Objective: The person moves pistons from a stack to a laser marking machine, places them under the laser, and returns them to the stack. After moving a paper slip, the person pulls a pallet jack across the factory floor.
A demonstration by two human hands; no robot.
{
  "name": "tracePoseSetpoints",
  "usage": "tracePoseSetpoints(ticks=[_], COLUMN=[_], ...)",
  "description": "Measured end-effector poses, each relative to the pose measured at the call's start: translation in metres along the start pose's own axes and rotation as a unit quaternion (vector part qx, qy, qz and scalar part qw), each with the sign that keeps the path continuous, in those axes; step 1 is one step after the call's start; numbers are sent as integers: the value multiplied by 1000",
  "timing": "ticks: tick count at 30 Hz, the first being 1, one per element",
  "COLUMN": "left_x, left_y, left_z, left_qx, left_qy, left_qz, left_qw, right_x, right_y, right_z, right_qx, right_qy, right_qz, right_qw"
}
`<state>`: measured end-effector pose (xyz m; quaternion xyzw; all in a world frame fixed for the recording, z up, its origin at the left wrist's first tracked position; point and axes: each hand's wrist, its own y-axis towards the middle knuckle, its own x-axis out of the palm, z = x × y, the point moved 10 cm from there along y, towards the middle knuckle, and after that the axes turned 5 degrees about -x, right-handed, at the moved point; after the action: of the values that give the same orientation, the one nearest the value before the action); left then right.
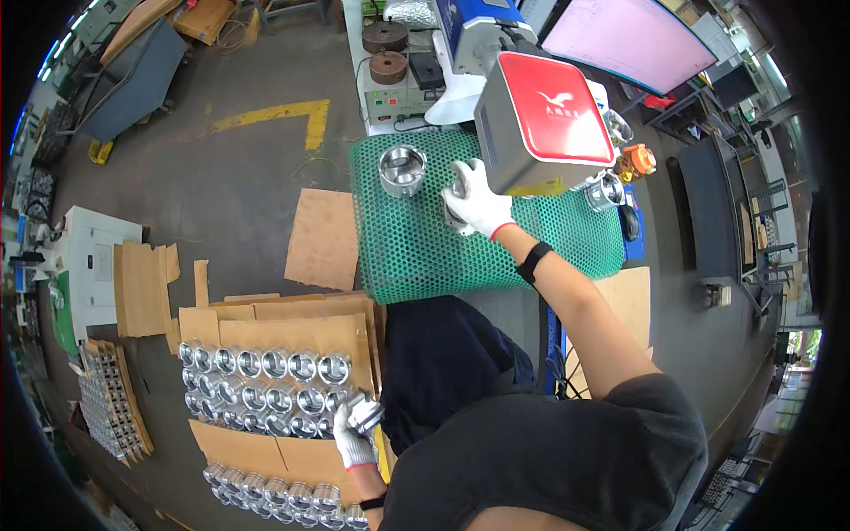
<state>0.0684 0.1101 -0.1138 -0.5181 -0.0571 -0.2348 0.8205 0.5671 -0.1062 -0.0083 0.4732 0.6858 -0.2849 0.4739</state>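
Both my hands wear white gloves with red cuffs. At the table, my right hand (483, 203) is closed around a silver metal piston (455, 215) on the green perforated mat (416, 257); its fingers hide much of the part. Left of it on the mat, another piston (403, 170) stands with its hollow side up. Low on the left, my left hand (352, 437) grips a shiny piston (364, 412), tilted, beside a cardboard layer that bears rows of several pistons (274, 364). Lower rows of pistons (274, 492) show beneath a cardboard divider.
A grey box with a red lid (567, 106) stands behind my right hand. Right of it are a metal cylinder (606, 192) and an orange-capped bottle (636, 162). A monitor (627, 42) and a control unit (392, 104) stand at the back. Cardboard (321, 239) lies left of the table.
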Motion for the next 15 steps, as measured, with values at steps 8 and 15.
tracePoseSetpoints(ticks=[8,15], left_x=[98,232], left_y=[42,-36], left_z=[19,14], left_qx=[80,224], left_qy=[70,259], left_qz=[-89,-265], left_qw=[990,901], right_x=[-101,46], right_y=[-84,-238], right_z=[-64,-4], right_qx=[-148,128], right_qy=[-6,566], right_qz=[241,-209], right_qw=[959,787])
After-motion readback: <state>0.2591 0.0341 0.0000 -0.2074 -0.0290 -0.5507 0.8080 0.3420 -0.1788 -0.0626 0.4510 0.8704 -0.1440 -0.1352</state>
